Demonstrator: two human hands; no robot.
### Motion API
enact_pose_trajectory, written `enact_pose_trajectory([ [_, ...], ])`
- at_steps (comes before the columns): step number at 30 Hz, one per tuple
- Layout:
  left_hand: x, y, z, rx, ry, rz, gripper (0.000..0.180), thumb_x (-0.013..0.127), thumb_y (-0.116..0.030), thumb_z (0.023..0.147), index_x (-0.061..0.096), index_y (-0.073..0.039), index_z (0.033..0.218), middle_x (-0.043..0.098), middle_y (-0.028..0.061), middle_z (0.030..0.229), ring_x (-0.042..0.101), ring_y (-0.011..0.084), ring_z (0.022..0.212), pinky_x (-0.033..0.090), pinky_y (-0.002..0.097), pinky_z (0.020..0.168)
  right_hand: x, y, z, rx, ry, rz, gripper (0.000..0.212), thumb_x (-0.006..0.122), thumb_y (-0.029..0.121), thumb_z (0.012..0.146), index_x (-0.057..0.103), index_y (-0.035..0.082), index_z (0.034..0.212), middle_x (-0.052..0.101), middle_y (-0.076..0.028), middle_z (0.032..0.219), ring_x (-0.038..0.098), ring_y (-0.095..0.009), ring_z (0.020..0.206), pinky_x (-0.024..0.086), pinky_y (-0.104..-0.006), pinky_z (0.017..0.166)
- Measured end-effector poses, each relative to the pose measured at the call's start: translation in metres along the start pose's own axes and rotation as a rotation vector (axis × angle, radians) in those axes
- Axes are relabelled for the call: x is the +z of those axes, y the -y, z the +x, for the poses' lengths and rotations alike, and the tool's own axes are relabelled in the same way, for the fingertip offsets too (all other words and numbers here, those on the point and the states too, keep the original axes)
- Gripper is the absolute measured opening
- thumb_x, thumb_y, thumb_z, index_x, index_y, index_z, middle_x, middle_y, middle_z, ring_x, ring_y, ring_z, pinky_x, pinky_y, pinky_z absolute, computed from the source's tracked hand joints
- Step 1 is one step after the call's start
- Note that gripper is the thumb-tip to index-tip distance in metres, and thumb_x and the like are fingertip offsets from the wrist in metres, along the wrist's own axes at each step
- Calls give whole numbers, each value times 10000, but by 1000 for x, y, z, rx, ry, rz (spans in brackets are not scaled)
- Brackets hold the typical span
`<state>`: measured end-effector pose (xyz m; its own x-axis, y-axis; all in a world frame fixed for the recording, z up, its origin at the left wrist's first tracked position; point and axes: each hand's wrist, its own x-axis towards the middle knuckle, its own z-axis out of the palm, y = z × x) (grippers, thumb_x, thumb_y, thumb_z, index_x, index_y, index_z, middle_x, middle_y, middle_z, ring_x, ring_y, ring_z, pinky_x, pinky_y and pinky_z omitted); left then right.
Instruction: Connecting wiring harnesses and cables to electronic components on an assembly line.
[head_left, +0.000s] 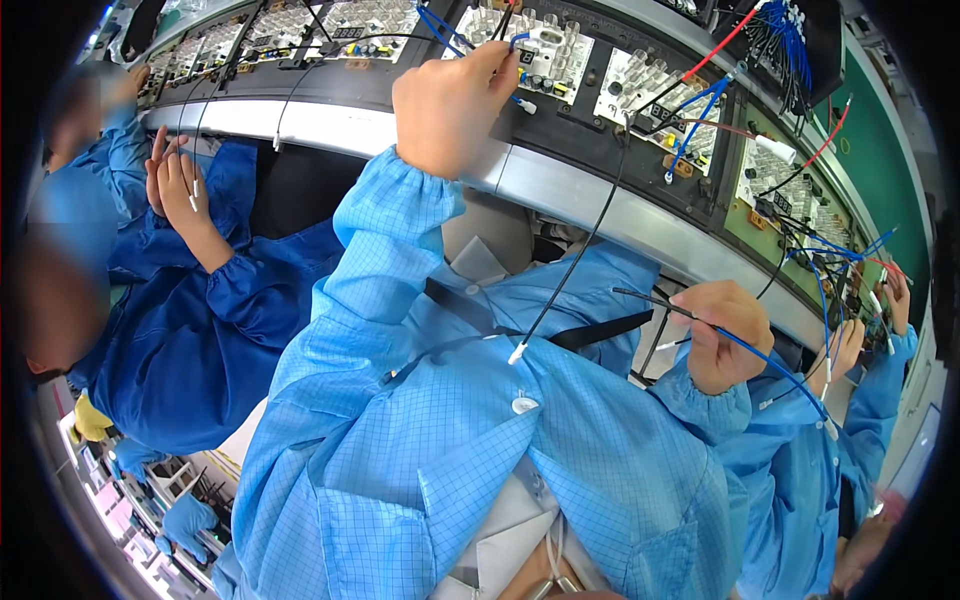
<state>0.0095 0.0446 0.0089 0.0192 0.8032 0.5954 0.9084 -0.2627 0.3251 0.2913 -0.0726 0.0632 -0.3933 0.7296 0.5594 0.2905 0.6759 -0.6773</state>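
Note:
Over the second board from the middle, my left hand [450, 105] is closed, thumb and forefinger pinching a short blue wire [519, 40]. A white plug [525, 105] shows just under that hand. The white circuit board [563, 62] beneath carries clear upright parts and a small digit display, partly covered by my fingers. Lower and to the right, my right hand [725, 335] is closed around a long blue wire [765, 357] held in front of my jacket. A thin dark length sticks out leftward from these fingers; whether it belongs to the wire cannot be told. The wire's far end has a white plug [830, 429].
Another circuit board [640, 90] with red, black and blue wires lies to the right. A black wire [585, 245] hangs over the metal rail [545, 188]. Blue wires [785, 45] fill a dark bin. Co-workers' hands [185, 190] [845, 350] are on both sides.

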Motion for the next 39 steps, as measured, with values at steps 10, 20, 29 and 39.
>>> enact_pose_trajectory([
  [10, 0, -4, -3, -21, -4, -37, 98, 661, -271, 813, 670, -174, 802, 577, 86, 519, 595, 288, 483, 450, 378, 433, 1, -1, 3, 149, -370, -53, 151, 570, 117, 919, 562, -33, 929, 647, -171, 770, 630, -217, 688, 493, -279, 621],
  [20, -34, -28, -30, -85, 122, -317, 440, 674, -113, 823, 549, -106, 1245, 561, 57, 528, 551, 193, 428, 417, 305, 429, -19, -52, 66, 443, -143, -637, 230, 580, 177, 920, 676, -28, 960, 703, -106, 881, 668, -166, 765, 491, -260, 693],
  [29, -48, -6, -39, -2, 88, -380, 83, 651, -59, 815, 640, -37, 736, 504, 75, 501, 494, 196, 409, 357, 302, 417, -14, -75, 61, 445, -147, -649, 223, 585, 215, 908, 685, 21, 954, 681, -124, 817, 662, -231, 701, 472, -296, 619],
  [39, -27, 13, -30, -34, 37, -363, 317, 650, -87, 846, 477, -11, 590, 417, 92, 468, 361, 172, 375, 261, 319, 390, -9, -74, 58, 396, -238, -544, 162, 596, 241, 881, 706, 128, 920, 639, -104, 710, 607, -280, 629, 449, -354, 566],
])
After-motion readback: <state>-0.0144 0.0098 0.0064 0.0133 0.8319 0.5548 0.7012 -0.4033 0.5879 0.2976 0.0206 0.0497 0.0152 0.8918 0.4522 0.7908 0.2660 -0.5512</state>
